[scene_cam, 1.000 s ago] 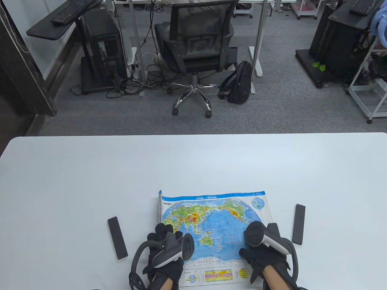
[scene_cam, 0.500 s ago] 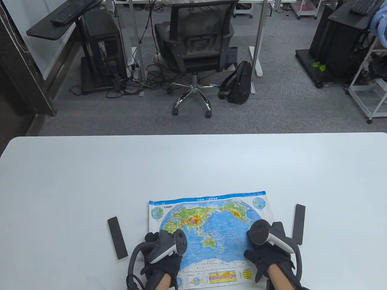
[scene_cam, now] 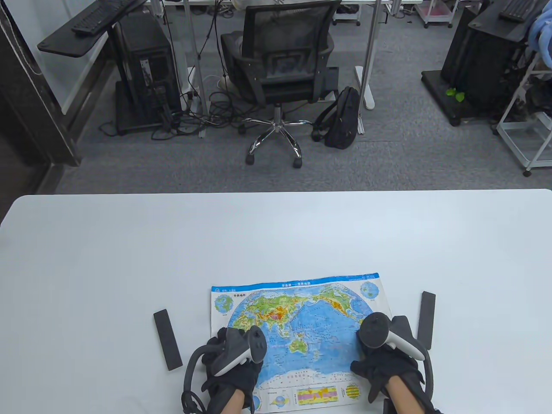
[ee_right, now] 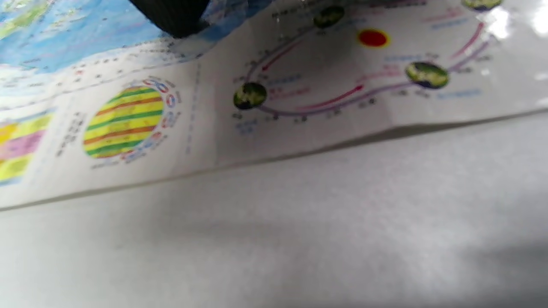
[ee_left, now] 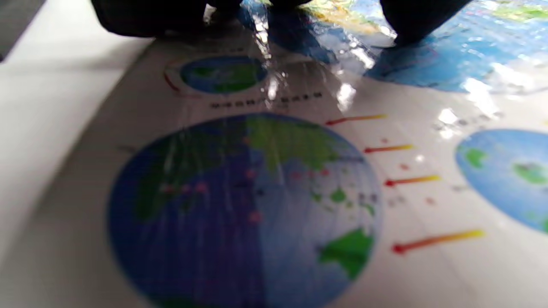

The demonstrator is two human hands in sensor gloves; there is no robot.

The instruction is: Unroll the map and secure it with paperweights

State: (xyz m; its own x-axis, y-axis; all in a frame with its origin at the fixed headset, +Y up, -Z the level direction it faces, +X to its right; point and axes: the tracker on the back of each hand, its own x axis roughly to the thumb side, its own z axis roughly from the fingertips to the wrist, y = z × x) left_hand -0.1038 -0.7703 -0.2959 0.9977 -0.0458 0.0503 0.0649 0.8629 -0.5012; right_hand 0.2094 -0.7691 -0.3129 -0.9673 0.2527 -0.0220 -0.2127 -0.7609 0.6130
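World map (scene_cam: pixel 302 327) lies unrolled and flat on the white desk (scene_cam: pixel 129 258), near its front edge. Left hand (scene_cam: pixel 230 371) presses on the map's lower-left part, right hand (scene_cam: pixel 386 366) on the lower-right part; both lie flat, fingers spread, clamping nothing. One black bar paperweight (scene_cam: pixel 167 339) sits on the desk just left of the map, another (scene_cam: pixel 426 319) just right, both off the paper. Wrist views show glossy map insets (ee_left: pixel 244 205) and map bottom edge (ee_right: pixel 299 154) slightly lifted off the desk
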